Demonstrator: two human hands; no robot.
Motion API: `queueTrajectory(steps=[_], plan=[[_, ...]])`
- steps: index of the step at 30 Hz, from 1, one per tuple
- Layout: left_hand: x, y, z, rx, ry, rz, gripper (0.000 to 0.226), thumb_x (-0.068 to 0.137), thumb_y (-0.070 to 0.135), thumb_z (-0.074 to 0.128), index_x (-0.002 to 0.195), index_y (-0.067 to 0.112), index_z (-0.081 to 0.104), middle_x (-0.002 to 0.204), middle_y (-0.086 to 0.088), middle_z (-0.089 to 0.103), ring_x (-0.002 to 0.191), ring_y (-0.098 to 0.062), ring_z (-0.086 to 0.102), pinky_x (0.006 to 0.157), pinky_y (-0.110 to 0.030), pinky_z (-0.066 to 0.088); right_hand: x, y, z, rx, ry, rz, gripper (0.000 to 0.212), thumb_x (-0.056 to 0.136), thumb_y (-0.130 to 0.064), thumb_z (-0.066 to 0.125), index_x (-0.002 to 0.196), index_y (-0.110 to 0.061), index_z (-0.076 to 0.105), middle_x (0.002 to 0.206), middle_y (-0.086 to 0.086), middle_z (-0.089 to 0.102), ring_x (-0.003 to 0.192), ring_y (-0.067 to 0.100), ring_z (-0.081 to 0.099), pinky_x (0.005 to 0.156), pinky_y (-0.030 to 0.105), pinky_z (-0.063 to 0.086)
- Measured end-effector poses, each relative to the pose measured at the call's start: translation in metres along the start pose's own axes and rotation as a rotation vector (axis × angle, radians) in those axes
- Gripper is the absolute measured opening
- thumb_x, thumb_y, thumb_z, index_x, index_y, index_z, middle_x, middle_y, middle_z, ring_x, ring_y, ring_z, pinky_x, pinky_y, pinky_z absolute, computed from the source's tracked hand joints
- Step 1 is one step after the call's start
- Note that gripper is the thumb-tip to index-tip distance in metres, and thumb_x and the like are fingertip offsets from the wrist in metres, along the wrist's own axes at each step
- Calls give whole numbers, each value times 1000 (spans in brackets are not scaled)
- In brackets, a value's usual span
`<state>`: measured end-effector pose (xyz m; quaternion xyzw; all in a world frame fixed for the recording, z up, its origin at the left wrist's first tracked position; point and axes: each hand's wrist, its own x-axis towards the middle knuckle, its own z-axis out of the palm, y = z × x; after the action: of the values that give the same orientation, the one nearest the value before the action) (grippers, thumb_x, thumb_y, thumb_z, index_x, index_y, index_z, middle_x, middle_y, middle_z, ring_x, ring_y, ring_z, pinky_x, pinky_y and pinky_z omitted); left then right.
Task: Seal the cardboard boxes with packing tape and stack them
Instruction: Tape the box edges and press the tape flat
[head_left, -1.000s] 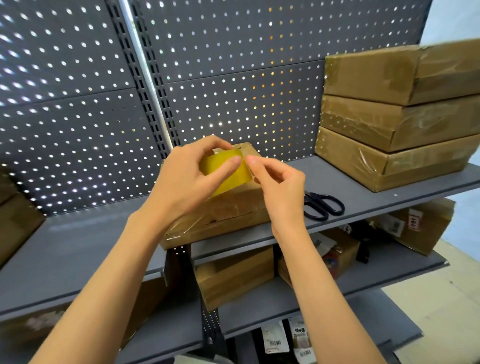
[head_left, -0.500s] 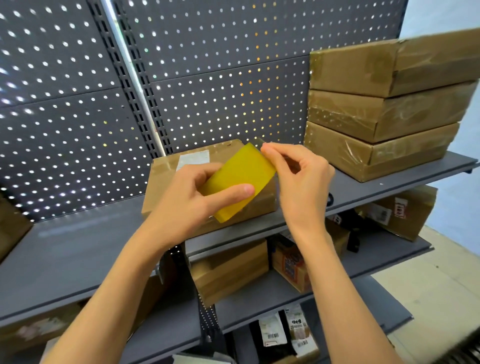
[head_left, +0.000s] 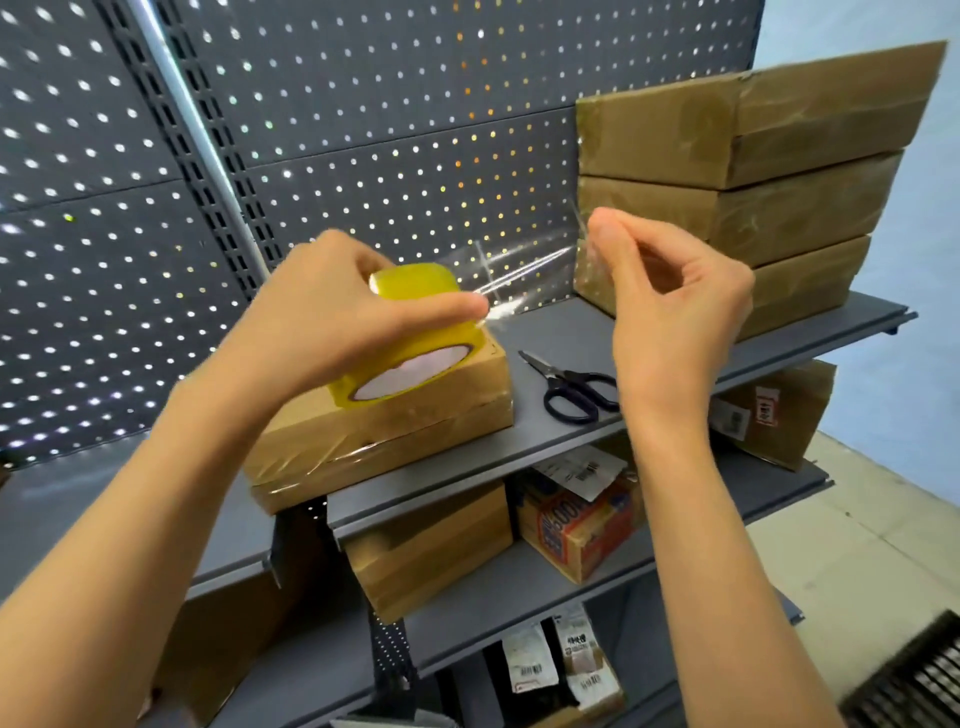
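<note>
My left hand (head_left: 332, 322) grips a yellowish roll of packing tape (head_left: 415, 338) just above a flat cardboard box (head_left: 405, 431) that lies on the grey shelf (head_left: 561, 452). My right hand (head_left: 670, 301) pinches the free end of the tape between thumb and fingertips. A clear strip of tape (head_left: 524, 270) stretches in the air from the roll to that hand. Three taped cardboard boxes (head_left: 748, 187) stand stacked at the right end of the same shelf.
Black-handled scissors (head_left: 571, 387) lie on the shelf between the box and the stack. A perforated metal back panel (head_left: 363, 130) rises behind. Lower shelves hold more cardboard boxes (head_left: 431, 551), a printed carton (head_left: 576, 525) and small packets (head_left: 561, 665).
My right hand has moved to the right, away from the roll, drawing out a strip of tape. My left hand with the roll has tilted over the box.
</note>
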<state>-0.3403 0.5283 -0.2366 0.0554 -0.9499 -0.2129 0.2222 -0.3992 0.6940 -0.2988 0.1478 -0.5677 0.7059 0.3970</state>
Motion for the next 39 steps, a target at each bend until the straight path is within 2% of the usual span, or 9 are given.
queueTrajectory(steps=[3,5,9,13,16,20,24,35,39], plan=[[11,12,-6,-47,-22,58,85,59,76,69,81,-5,66,60,-9,41,55,-16,32,54,-30,26,11,19,-3,-34,-13,145,11,88,-22,67,82,-29,72,72,-11,70,74,12,68,75,32,57],[23,19,-5,-3,-25,83,79,67,69,68,88,-7,66,64,-12,43,58,-17,34,54,-31,27,17,36,-6,-30,-46,270,13,88,-22,68,77,-28,72,68,-5,70,72,16,68,72,33,57],[45,31,1,62,-63,72,67,72,58,70,83,-9,65,63,-13,42,58,-19,32,53,-30,28,19,67,-9,-44,-145,458,18,87,-20,69,69,-22,72,64,-3,69,66,10,68,69,27,55],[62,42,10,116,-84,80,40,73,46,73,76,6,72,73,-18,65,62,-18,47,56,-33,44,15,88,-7,8,-171,634,19,87,-20,69,68,-16,72,68,4,70,71,17,69,66,26,54],[74,49,19,154,-106,67,32,72,44,75,75,12,75,70,-10,66,58,-13,48,50,-25,41,15,101,-8,18,-185,725,18,87,-21,69,71,-13,72,72,6,71,71,18,70,67,27,56],[93,52,26,239,-156,61,35,70,46,75,74,12,75,69,-15,65,58,-17,46,51,-27,40,13,114,-8,0,-218,780,20,87,-20,68,67,-15,70,70,3,71,69,18,71,66,28,56],[103,46,27,286,-197,22,32,66,48,77,70,16,74,70,-8,67,63,-18,54,53,-28,43,7,121,-2,-11,-259,823,20,87,-21,69,67,-15,70,71,3,71,71,20,72,70,32,58],[110,25,22,351,-271,-58,39,61,55,78,68,17,75,71,-7,67,66,-19,55,61,-32,45,-10,126,16,-10,-363,893,20,87,-19,68,67,-16,68,70,2,70,69,19,72,69,31,59],[108,17,19,379,-283,-77,45,62,56,76,71,12,75,74,-13,67,65,-20,52,58,-30,42,-16,123,21,-42,-394,868,24,87,-20,68,63,-19,67,68,0,70,68,17,72,70,31,59]])
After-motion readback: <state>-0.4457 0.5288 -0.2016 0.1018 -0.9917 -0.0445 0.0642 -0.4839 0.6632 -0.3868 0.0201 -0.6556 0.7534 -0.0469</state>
